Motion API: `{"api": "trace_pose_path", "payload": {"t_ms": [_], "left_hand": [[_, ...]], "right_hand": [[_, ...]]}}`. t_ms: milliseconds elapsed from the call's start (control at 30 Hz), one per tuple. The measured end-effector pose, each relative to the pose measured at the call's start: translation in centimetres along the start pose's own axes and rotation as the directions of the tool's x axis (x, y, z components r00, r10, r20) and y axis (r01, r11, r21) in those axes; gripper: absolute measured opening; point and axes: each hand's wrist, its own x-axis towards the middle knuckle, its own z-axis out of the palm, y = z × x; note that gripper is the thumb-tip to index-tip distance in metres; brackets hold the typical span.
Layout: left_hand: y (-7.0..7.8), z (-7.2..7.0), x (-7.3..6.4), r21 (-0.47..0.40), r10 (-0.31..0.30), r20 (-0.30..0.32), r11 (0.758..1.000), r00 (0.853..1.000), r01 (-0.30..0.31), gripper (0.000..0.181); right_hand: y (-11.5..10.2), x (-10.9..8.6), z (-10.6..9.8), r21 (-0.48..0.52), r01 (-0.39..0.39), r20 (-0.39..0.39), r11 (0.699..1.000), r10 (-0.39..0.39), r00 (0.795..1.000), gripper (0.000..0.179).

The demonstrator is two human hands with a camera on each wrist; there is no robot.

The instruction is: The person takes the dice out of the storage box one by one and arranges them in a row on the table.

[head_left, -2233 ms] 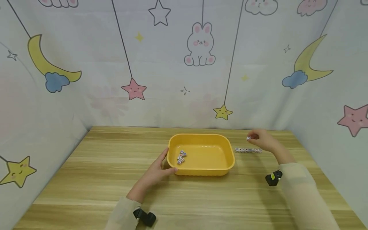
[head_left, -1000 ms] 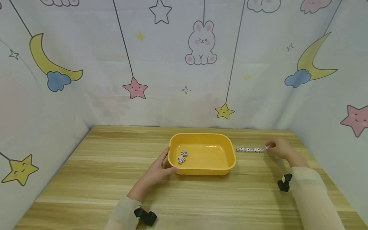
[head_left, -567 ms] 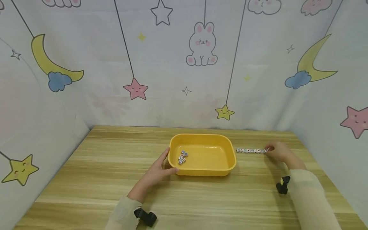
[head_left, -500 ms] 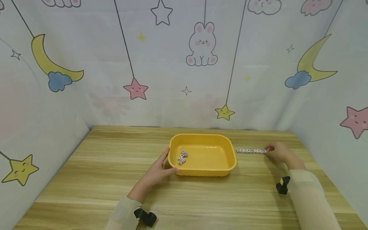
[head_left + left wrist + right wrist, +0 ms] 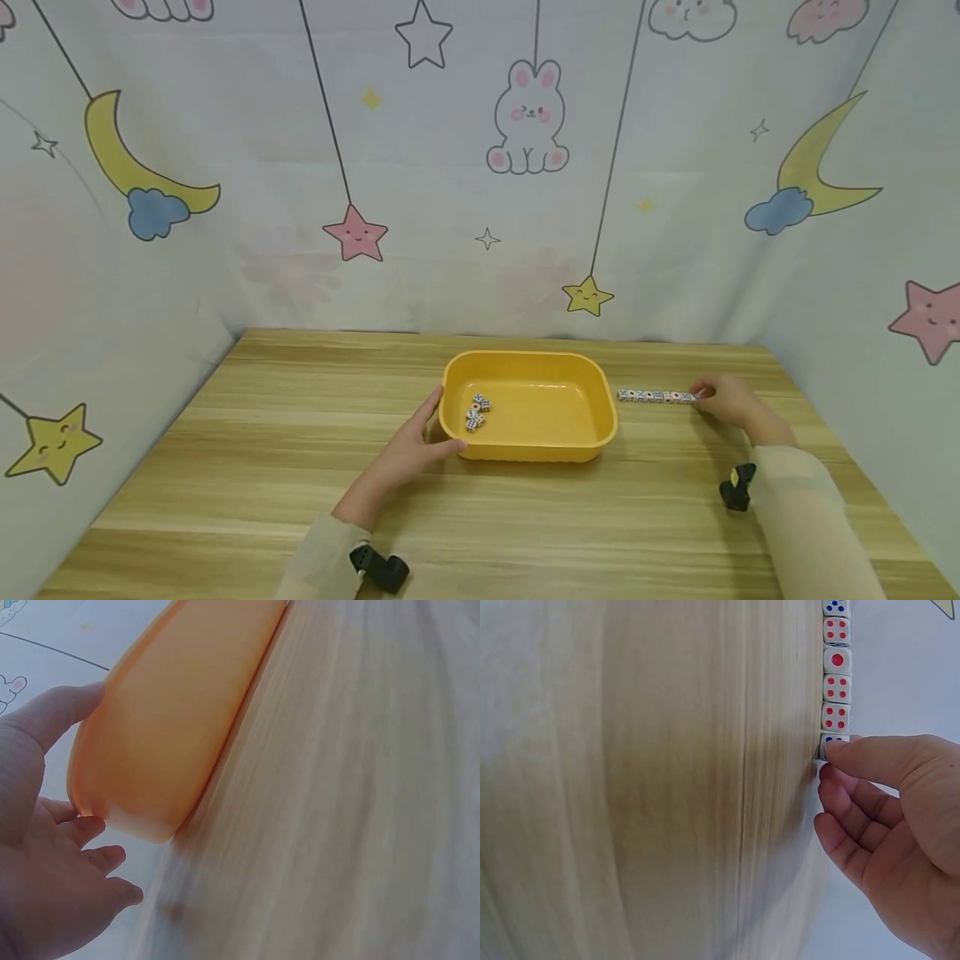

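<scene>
A yellow plastic tub (image 5: 543, 414) stands mid-table with several white dice (image 5: 474, 415) in its left end. My left hand (image 5: 408, 452) holds the tub's near left corner, thumb on the front side and fingers along the left end; the left wrist view shows the thumb (image 5: 71, 705) at the rim. To the right of the tub runs a straight row of dice (image 5: 654, 397), side by side. At the row's right end my right hand (image 5: 731, 404) pinches a die (image 5: 832, 741) between thumb and forefinger, lined up against its neighbour. The thumb covers part of that die.
The wood-grain table (image 5: 315, 392) carries the tub and the row. A white curtain (image 5: 427, 183) printed with moons, stars and a rabbit hangs behind the table and at both sides. Black wrist cameras sit on both cream sleeves (image 5: 810, 517).
My right hand has carried the die rightward and down to the right end of the row, closing a small gap. During the last half second it barely moves. My left hand stays on the tub.
</scene>
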Motion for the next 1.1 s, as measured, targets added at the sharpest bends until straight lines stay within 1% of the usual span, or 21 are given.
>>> {"api": "trace_pose_path", "payload": {"t_ms": [167,267,433,567,667,767,933,1100], "left_hand": [[0.1,0.0,0.0,0.001,-0.003,-0.004,1.000,1.000,0.003,0.095],[0.2,0.0,-0.1,-0.004,-0.003,-0.002,1.000,1.000,0.003,0.095],[0.3,0.0,-0.2,-0.005,0.001,0.002,1.000,1.000,-0.001,0.096],[0.3,-0.1,-0.2,0.004,0.005,-0.001,1.000,1.000,-0.005,0.096],[0.3,-0.1,-0.2,0.005,0.006,-0.001,1.000,1.000,-0.006,0.096],[0.4,-0.1,-0.3,0.004,0.005,0.001,1.000,1.000,-0.005,0.096],[0.4,0.0,-0.3,0.009,-0.002,0.000,1.000,1.000,0.002,0.096],[0.3,0.0,-0.2,0.006,-0.002,0.002,1.000,1.000,0.002,0.095]], "right_hand": [[0.2,0.0,0.2,-0.004,-0.001,0.002,1.000,0.001,1.000,0.021],[0.0,-0.1,0.0,0.002,-0.016,0.014,1.000,0.016,1.000,0.026],[-1.0,-0.4,-1.0,0.013,-0.047,0.039,0.999,0.047,0.998,0.038],[-2.1,-0.2,-1.7,0.017,-0.029,0.004,0.999,0.029,1.000,0.042],[-3.4,0.1,-2.3,0.003,0.017,-0.031,1.000,-0.017,0.999,0.042],[-5.3,0.6,-2.8,-0.002,0.060,-0.047,0.998,-0.060,0.997,0.041],[-8.7,1.0,-3.4,-0.033,0.112,-0.052,0.993,-0.113,0.992,0.038],[-10.9,1.5,-3.1,-0.050,0.163,-0.054,0.985,-0.166,0.985,0.033]]}}
